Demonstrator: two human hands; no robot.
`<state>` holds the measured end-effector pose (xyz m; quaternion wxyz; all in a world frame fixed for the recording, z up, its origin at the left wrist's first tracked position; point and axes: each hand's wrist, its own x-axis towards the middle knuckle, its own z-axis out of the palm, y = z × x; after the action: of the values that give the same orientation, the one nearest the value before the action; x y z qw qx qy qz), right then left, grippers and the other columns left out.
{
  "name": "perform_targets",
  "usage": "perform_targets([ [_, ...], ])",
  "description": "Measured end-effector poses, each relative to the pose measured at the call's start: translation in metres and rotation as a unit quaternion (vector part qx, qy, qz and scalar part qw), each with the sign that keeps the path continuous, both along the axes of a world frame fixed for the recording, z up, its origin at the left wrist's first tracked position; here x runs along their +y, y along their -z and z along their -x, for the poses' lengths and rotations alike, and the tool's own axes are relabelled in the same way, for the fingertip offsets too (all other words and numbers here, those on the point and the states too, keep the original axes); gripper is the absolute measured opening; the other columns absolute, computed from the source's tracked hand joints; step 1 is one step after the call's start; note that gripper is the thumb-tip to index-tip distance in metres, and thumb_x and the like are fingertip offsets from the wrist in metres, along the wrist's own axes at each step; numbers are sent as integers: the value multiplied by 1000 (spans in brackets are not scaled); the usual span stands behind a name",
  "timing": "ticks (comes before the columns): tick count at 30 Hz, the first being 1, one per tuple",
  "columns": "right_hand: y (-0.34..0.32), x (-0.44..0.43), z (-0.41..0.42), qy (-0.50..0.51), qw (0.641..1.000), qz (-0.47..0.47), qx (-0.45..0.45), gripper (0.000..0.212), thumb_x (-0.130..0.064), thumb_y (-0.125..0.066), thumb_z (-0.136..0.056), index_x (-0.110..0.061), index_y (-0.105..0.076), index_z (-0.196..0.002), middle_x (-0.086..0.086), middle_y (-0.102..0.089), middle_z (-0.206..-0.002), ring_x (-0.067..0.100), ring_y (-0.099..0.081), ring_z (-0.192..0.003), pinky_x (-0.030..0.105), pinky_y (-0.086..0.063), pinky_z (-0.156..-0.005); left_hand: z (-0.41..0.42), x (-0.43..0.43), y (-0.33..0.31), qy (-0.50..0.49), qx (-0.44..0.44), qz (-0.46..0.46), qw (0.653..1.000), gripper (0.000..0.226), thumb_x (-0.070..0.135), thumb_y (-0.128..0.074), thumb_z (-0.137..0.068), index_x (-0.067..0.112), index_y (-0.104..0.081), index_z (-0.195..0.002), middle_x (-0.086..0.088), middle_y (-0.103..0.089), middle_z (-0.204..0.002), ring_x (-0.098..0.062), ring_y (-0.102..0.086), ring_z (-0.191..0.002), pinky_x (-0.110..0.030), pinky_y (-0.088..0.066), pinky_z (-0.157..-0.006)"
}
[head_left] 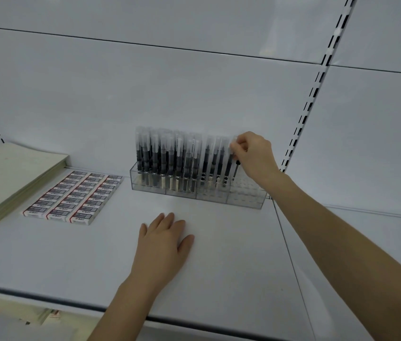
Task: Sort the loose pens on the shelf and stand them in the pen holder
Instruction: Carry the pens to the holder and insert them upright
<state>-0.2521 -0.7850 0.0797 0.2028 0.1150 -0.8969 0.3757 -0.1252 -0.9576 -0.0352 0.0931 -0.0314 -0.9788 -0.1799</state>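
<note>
A clear plastic pen holder (243, 201) stands at the back of the white shelf (71, 254). Several black pens with frosted caps (167, 153) stand upright in its left and middle sections; the right section shows only bare holes. My right hand (253, 153) is above the holder's right part, fingers pinched on the cap end of one pen (236, 168), whose dark tip points down just over the holes. My left hand (163, 244) lies flat on the shelf in front of the holder, fingers apart, holding nothing. No loose pens show on the shelf.
Rows of small red-and-white boxes (71, 198) lie left of the holder. A stack of pale notebooks (10, 178) sits at the far left. A slotted upright (315, 94) runs up the back wall on the right. A lower shelf with items shows below the front edge.
</note>
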Motion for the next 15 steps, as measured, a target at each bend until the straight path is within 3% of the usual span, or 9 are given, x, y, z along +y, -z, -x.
perform_targets([
  [5,11,-3,0,2,1000,-6,1,15,-16,-48,-94,-4,-55,-89,19,-66,-87,33,-65,-80,39,-52,-75,2,0,0,-6,-8,28,1000,43,43,-38,-78,14,-69,-84,-13,-71,-99,-38,-67,-95,-56,-53,-69],
  [9,14,-2,2,3,1000,2,8,17,-18,-51,-93,-2,-58,-95,14,-66,-88,29,-65,-82,36,-53,-78,0,-1,-3,9,-2,35,999,42,41,-39,-77,13,-70,-84,-16,-71,-99,-39,-66,-96,-59,-50,-71],
  [12,19,2,-4,6,1000,5,1,24,-23,-55,-92,0,-60,-97,14,-66,-87,28,-64,-82,34,-52,-78,-2,0,-2,7,11,14,1000,48,44,-35,-79,12,-69,-90,-16,-68,-108,-39,-61,-107,-59,-46,-83],
  [15,27,13,-19,-1,1000,8,-26,25,-26,-54,-92,-5,-61,-104,8,-66,-89,21,-64,-84,19,-48,-72,-5,3,-7,-4,-3,-14,1000,43,42,-37,-92,15,-59,-118,-10,-47,-139,-30,-35,-135,-51,-24,-108],
])
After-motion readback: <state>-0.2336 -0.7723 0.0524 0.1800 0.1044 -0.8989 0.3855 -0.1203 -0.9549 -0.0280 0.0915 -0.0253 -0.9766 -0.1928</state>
